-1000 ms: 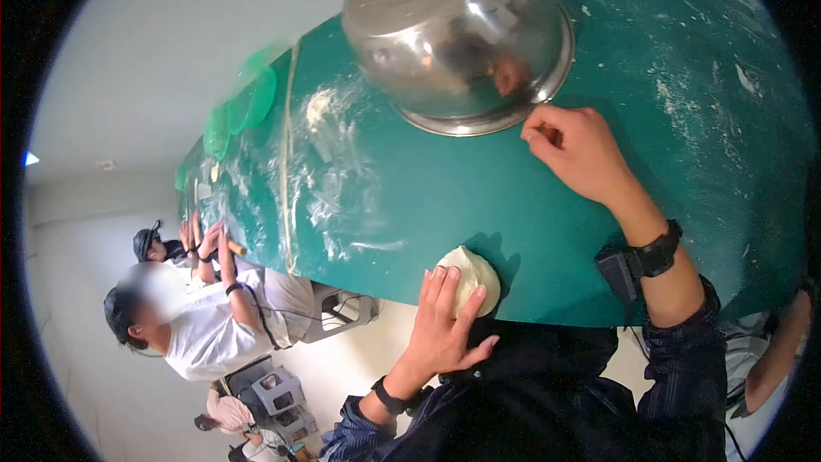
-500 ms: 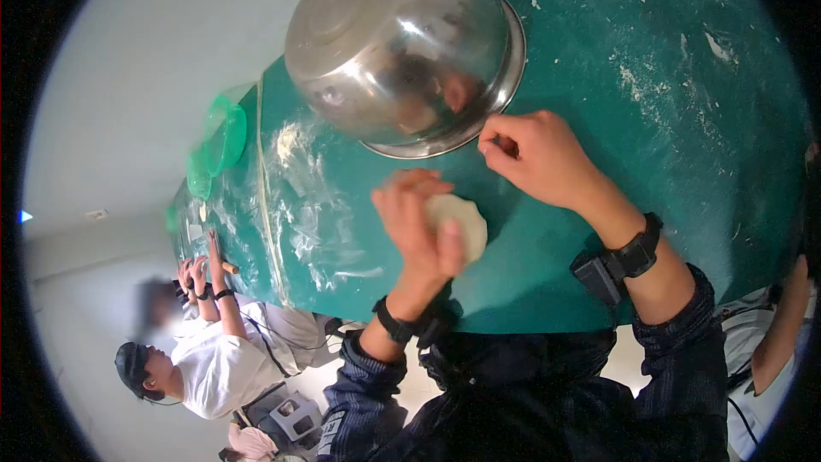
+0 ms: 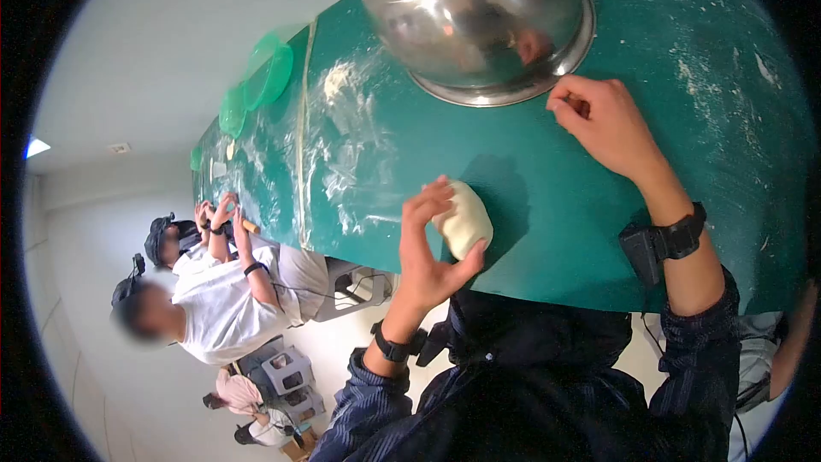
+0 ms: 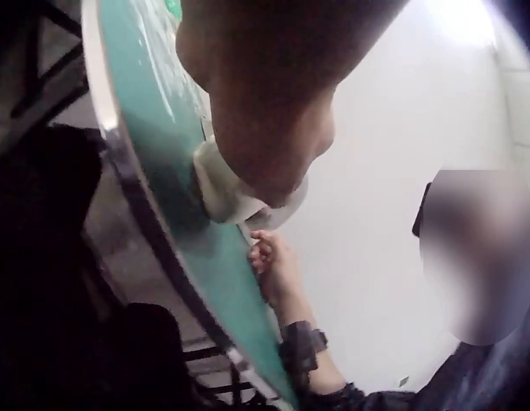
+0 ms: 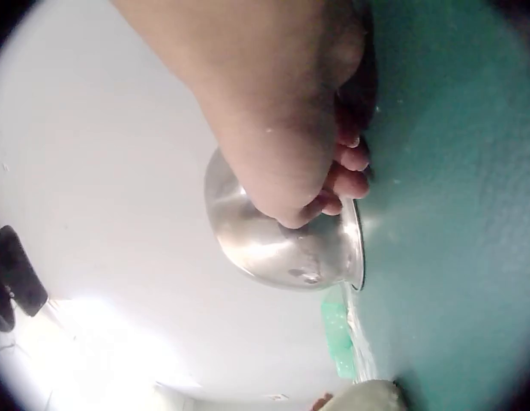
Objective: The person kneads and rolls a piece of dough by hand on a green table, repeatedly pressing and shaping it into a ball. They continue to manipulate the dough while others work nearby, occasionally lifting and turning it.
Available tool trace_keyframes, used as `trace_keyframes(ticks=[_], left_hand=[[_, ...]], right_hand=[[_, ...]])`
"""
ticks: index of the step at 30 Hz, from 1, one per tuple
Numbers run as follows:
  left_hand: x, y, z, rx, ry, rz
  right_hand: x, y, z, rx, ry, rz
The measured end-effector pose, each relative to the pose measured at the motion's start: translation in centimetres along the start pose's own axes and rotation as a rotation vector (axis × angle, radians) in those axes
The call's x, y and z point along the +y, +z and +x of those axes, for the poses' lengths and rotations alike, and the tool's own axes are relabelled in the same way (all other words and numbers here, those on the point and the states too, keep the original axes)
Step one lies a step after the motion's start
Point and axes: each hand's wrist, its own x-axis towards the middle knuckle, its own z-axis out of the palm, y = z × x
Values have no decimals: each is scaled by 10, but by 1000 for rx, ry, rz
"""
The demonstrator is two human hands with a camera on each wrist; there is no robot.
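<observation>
A pale, smooth lump of dough [image 3: 464, 221] is near the front edge of the green table. My left hand [image 3: 425, 244] holds it from the left, thumb at the near side and fingers curved over the far side. In the left wrist view the dough [image 4: 220, 184] shows partly behind that hand. Farther right, my right hand [image 3: 603, 124] rests on the table with its fingers curled in and nothing visible in them. Its knuckles are right at the rim of an upturned steel bowl [image 3: 479, 26]. The right wrist view shows the curled fingers [image 5: 350, 171] overlapping the bowl.
Flour streaks [image 3: 355, 137] and scraps lie on the green table [image 3: 547, 231]. A cord [image 3: 304, 120] crosses it on the left, with green plastic baskets [image 3: 269, 73] beyond. People in white shirts [image 3: 235, 291] work at the far left, near grey stools [image 3: 286, 372].
My left hand went from lying flat over the dough at the table edge to gripping it, turning it and moving it farther onto the table. My right hand stays by the bowl rim.
</observation>
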Motion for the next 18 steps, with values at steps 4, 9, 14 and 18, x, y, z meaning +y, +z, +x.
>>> trace_keyframes(ticks=[4,9,14,18], left_hand=[[-14,-27,-62,-189,-7,269],[11,-20,-88,-321,-24,248],[3,10,-5,-279,-7,415],[-29,20,77,-183,-36,450]], right_hand=[[0,3,2,0,21,-45],[-3,4,3,3,41,-54],[-4,5,4,4,34,-97],[-5,4,6,-1,41,-92]])
